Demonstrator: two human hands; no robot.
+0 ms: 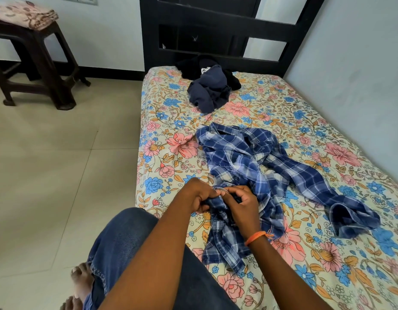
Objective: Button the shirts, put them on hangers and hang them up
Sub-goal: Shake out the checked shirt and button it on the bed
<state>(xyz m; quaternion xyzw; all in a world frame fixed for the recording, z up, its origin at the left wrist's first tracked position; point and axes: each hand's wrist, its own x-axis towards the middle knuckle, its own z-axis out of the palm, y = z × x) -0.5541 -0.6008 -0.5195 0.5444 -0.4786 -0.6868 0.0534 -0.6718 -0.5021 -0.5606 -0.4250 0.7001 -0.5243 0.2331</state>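
Note:
A blue and white plaid shirt (249,162) lies spread and rumpled across the flowered bed (171,153). My left hand (199,195) and my right hand (243,203) meet at the shirt's near edge, both pinching the fabric between thumb and fingers. A thin pale edge of the placket shows between them; any button is too small to make out. My right wrist carries an orange thread band. A second heap of dark navy and black clothing (210,86) lies near the head of the bed. No hanger is in view.
The black headboard (215,30) stands at the far end of the bed, with a pale blue wall along the right. A dark stool (37,63) with a folded flowered cloth (23,13) stands on the tiled floor at the left. My knee and bare feet are at the bottom.

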